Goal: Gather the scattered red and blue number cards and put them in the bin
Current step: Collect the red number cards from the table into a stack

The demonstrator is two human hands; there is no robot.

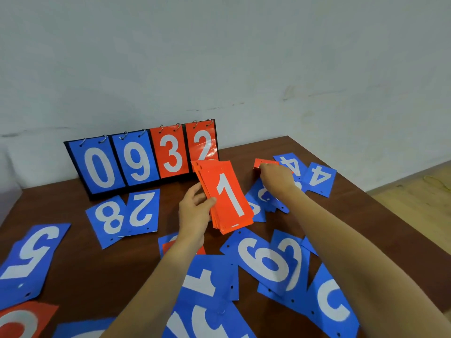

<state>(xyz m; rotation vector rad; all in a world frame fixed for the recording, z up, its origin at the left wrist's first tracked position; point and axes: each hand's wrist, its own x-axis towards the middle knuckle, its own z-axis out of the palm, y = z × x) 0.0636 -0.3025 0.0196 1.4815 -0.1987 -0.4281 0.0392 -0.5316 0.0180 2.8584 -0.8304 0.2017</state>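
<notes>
My left hand (pixel 195 211) grips a stack of red cards (pixel 227 198) above the table; the top card reads 1. My right hand (pixel 275 178) reaches to the far right and its fingers close on a red card (pixel 264 163) lying among blue cards. Several blue number cards lie scattered on the table: an 8 (pixel 108 219) and a 2 (pixel 142 212) at left, a 5 (pixel 34 252) further left, a 6 (pixel 262 258) near the middle, two 4s (pixel 319 178) at the far right. A red card (pixel 22 320) lies at the bottom left corner. No bin is in view.
A flip scoreboard (pixel 144 157) reading 0 9 3 2 stands at the back of the brown table (pixel 80 269), against a pale wall. The table's right edge (pixel 353 186) drops to a light wooden floor.
</notes>
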